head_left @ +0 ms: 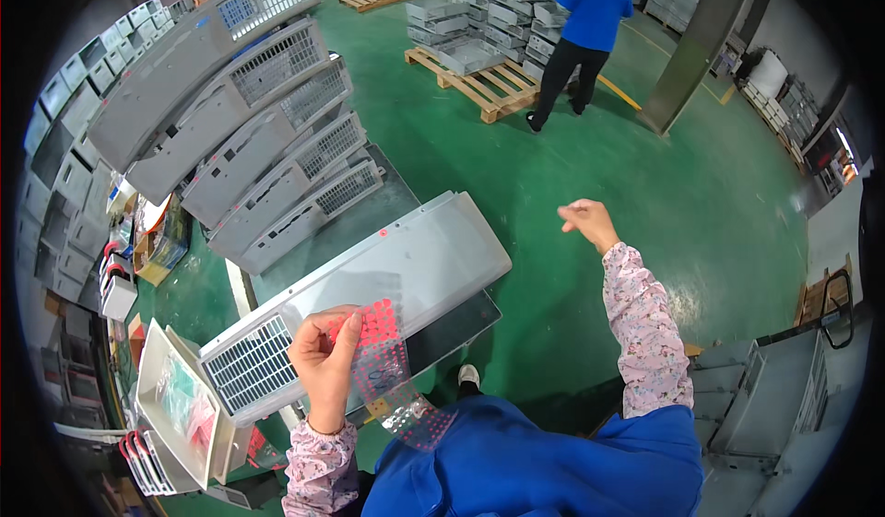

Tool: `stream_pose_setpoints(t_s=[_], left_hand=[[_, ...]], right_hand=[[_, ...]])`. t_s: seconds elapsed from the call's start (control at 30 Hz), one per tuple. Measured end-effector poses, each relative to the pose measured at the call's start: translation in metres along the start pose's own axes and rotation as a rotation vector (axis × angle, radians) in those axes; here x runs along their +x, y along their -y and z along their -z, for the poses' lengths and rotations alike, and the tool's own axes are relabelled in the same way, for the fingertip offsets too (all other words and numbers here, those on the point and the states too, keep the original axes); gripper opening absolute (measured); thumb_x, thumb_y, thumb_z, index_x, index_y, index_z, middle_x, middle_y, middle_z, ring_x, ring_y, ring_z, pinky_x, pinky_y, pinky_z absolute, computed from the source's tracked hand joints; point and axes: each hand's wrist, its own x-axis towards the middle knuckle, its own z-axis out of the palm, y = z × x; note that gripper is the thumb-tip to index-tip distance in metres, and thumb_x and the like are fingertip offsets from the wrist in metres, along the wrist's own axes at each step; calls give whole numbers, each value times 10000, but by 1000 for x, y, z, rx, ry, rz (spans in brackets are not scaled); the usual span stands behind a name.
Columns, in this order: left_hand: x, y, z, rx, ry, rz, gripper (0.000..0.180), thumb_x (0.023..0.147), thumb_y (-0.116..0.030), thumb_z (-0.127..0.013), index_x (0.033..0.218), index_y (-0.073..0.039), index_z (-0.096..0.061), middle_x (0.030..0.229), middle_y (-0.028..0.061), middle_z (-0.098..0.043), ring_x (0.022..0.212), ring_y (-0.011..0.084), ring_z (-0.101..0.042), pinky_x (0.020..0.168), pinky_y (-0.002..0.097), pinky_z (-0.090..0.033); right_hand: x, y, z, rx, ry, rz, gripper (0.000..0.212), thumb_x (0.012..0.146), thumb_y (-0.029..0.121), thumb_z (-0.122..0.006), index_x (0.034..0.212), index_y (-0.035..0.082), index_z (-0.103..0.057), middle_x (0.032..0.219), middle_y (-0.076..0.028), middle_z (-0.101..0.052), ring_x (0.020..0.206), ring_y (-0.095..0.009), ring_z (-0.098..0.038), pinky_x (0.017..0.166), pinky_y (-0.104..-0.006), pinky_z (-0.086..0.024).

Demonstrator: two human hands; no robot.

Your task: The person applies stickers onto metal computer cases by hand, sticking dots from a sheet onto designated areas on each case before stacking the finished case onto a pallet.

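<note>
My left hand (323, 362) pinches a strip of round red stickers (378, 322) between thumb and fingers. Its lower part is clear film with rows of dots, hanging down toward my blue clothing. Beneath that hand lies a long grey panel (406, 264) with a slotted grille (249, 362) at its left end. One red dot shows on the panel's far edge. My right hand (592, 224) is held out over the green floor, away from the panel. Its thumb and index finger are pressed together; whether something tiny sits between them is too small to see.
Similar grilled panels (267, 144) stand stacked at the left on the dark table (396, 185). A cream bin (159, 406) with plastic bags is at the lower left. Beyond are a wooden pallet (489, 93) with metal trays, a person in blue (595, 10) and a pillar (691, 56).
</note>
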Motion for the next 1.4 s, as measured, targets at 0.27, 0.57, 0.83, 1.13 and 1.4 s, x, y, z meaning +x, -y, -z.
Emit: stream_pose_setpoints(t_s=[0.27,0.57,0.83,1.13,1.4], left_hand=[[10,0,3,-37,-20,39,87,761,13,-618,739,2,-535,829,86,-623,694,64,-530,618,181,-425],[25,1,4,-88,-16,68,44,772,-5,-609,770,10,-567,820,81,-624,685,68,-546,611,179,-433],[23,0,10,-116,13,118,60,766,-5,-618,812,18,-587,835,84,-627,695,80,-568,620,189,-459],[8,-2,9,-215,98,113,84,759,26,-612,832,37,-574,870,122,-619,780,125,-583,694,237,-488],[3,-2,6,-120,87,125,106,742,41,-621,840,28,-582,833,100,-628,753,119,-598,683,232,-496]], right_hand=[[-11,36,-1,409,193,54,240,791,129,-560,1003,16,-560,1078,-94,-551,848,-106,-543,730,-253,-425],[-32,87,-9,726,409,179,337,851,119,-498,1145,-38,-453,1093,-169,-544,1001,-221,-544,884,-304,-421],[-122,185,-84,237,449,834,175,779,26,-572,949,-13,-592,931,-104,-615,867,-178,-585,777,-281,-455],[-163,207,-140,130,484,1000,113,724,31,-603,836,16,-600,780,-91,-594,734,-191,-589,644,-280,-460],[-170,201,-141,185,476,903,78,745,32,-586,821,23,-601,767,-79,-595,669,-172,-582,575,-257,-453]])
